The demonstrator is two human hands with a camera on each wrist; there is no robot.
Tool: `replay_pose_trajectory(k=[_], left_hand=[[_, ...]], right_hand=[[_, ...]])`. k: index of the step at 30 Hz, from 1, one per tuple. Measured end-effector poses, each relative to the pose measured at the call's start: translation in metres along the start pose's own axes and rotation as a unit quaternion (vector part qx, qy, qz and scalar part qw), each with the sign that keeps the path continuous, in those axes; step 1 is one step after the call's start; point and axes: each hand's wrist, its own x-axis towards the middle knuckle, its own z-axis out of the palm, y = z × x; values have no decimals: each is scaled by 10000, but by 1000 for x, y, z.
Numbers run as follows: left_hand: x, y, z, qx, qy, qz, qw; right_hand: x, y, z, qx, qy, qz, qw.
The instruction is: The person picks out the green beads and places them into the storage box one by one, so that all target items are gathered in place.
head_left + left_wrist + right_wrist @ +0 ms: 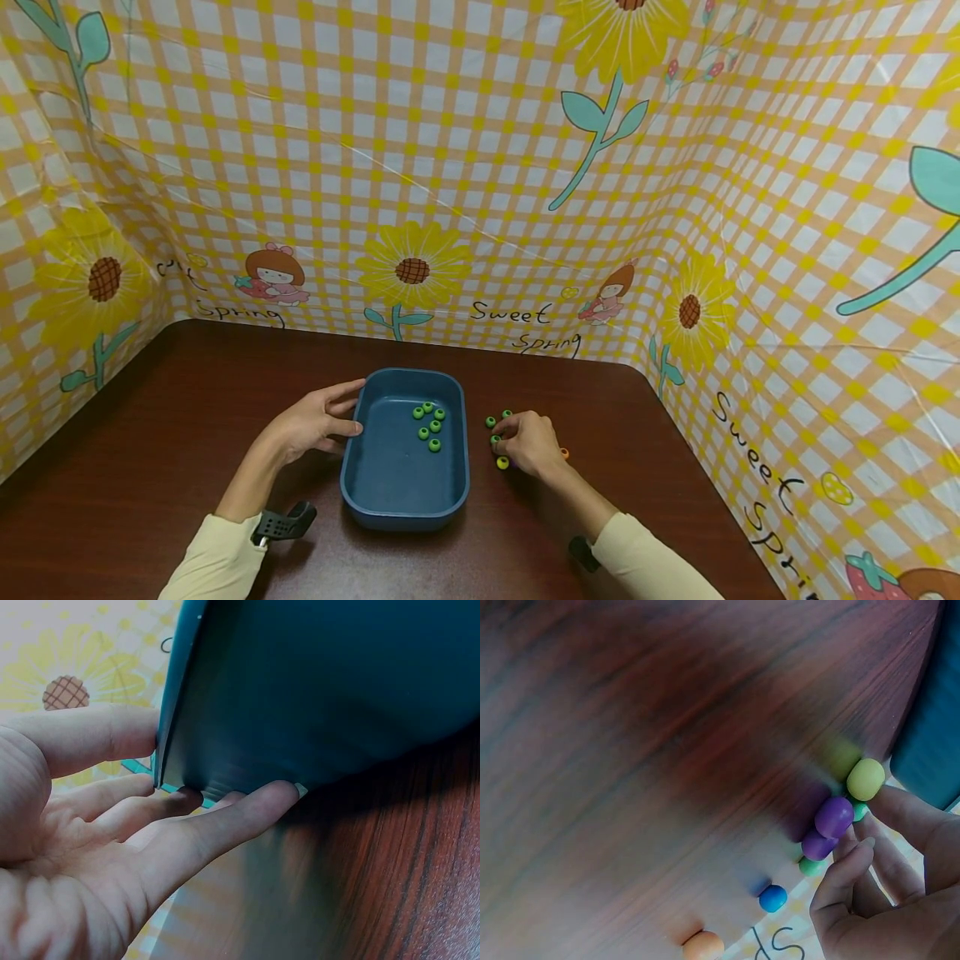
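A blue rectangular bin (405, 502) stands on the table, with several green beads (435, 446) inside, toward its right side. My left hand (315, 427) is at the bin's left wall, its fingers spread and the fingertips against the outside. In the left wrist view the thumb and fingers lie along the blue wall. To the right of the bin, my right hand (531, 446) has its thumb and index finger around a green bead (860, 811) down at table level. A yellow bead (866, 779) sits right beside the index fingertip, and two purple beads (834, 817) lie by the thumb.
Two more green beads (491, 422) lie just beyond the right hand. A blue bead (773, 898) and an orange bead (703, 946) rest farther along the brown table (247, 367). Checked cloth walls (480, 167) enclose the table at the back and sides.
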Motion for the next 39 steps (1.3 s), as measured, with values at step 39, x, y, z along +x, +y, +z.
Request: replay_pose_trajectory(k=[39], left_hand=[[0, 0, 0, 36, 43, -35, 10000]], right_hand=[[8, -18, -9, 279, 273, -144, 9991]])
